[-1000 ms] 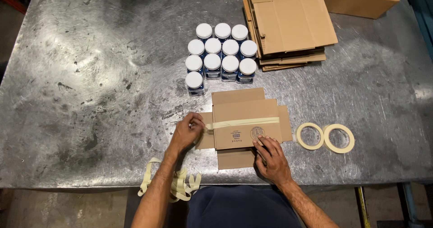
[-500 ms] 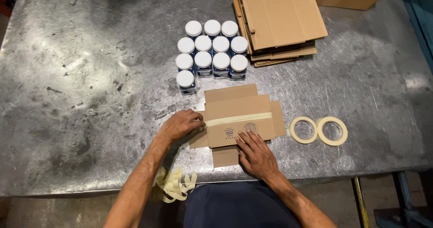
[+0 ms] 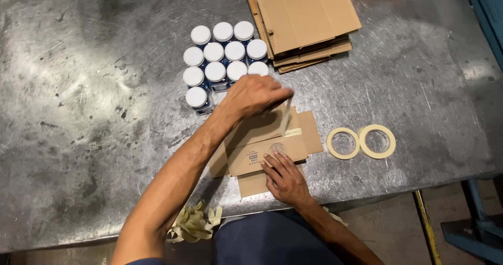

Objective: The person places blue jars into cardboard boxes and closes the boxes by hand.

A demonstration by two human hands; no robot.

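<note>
A scratched grey metal table (image 3: pixel 94 113) gleams under overhead light, concrete floor (image 3: pixel 398 233) below.

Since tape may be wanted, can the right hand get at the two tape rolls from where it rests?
Probably yes: the right hand presses the flat carton, and only bare table separates it from the tape rolls.

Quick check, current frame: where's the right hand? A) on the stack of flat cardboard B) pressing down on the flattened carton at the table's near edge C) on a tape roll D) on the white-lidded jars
B: the right hand lies flat on the flattened carton at the near edge, apart from the tape rolls, while the left hand lifts a flap.
</note>
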